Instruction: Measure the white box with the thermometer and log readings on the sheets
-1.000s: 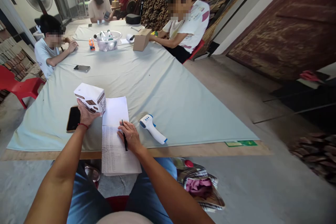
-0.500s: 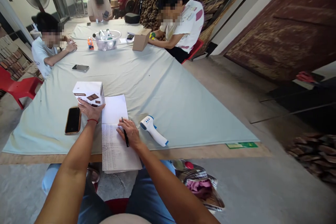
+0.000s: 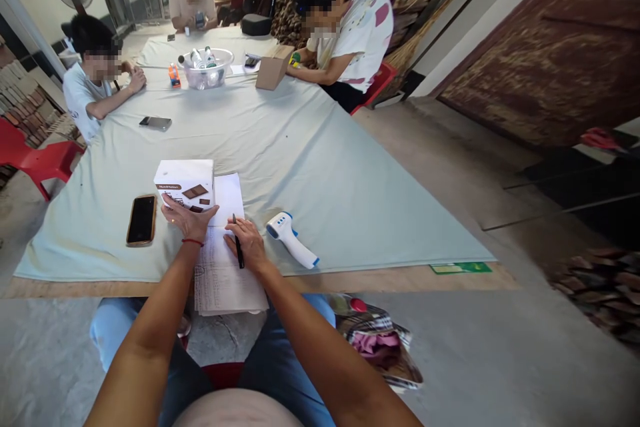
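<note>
My left hand [image 3: 187, 219] grips the near side of a white box [image 3: 193, 177] with brown pictures printed on it. The box overlaps the upper left part of an open notebook [image 3: 225, 280], whose lower page is covered in handwriting and whose upper page looks blank. In my right hand [image 3: 249, 243] is a black pen [image 3: 239, 250], pinched between the fingers over the written page. A smartphone [image 3: 141, 220] in a brown case lies left of the box. To the right of my right hand rests a white and blue infrared thermometer [image 3: 293, 240].
A clear plastic basin [image 3: 206, 77] of bottles, an orange box [image 3: 174, 76], a cardboard box [image 3: 274, 68] and another phone [image 3: 155, 123] are farther along the cloth-covered table [image 3: 350, 213]. Several people sit around it. A bag [image 3: 383, 343] is below the near edge.
My left hand has moved the white box to the right and slightly nearer, so it covers more of the notebook's upper page. My right hand stays on the page with the pen.
</note>
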Available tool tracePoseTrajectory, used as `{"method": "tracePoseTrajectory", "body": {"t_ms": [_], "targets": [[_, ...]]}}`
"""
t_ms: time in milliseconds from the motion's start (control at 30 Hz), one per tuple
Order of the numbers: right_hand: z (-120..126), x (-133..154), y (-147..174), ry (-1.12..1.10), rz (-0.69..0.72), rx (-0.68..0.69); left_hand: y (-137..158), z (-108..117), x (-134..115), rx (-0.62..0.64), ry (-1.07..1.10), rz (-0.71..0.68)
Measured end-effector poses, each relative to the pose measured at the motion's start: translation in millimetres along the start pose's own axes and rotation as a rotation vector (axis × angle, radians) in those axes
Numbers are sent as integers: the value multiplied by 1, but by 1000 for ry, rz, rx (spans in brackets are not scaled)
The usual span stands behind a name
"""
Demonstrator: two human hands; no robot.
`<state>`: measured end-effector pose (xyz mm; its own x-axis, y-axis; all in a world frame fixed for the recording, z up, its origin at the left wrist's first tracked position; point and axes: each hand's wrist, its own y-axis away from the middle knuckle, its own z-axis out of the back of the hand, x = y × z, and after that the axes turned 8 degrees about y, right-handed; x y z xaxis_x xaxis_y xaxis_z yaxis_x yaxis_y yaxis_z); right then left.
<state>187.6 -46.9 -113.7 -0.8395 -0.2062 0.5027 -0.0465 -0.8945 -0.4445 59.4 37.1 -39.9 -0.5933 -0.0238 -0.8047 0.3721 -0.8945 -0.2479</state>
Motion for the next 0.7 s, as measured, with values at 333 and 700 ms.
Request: {"method": "tracePoseTrajectory", "body": {"t_ms": [333,700], "targets": [[-2,-2,0,2,17,-28,-32,35,44,331,413,62],[-4,-3,1,63,27,-14,-60,24,73,675,673,-180]]}}
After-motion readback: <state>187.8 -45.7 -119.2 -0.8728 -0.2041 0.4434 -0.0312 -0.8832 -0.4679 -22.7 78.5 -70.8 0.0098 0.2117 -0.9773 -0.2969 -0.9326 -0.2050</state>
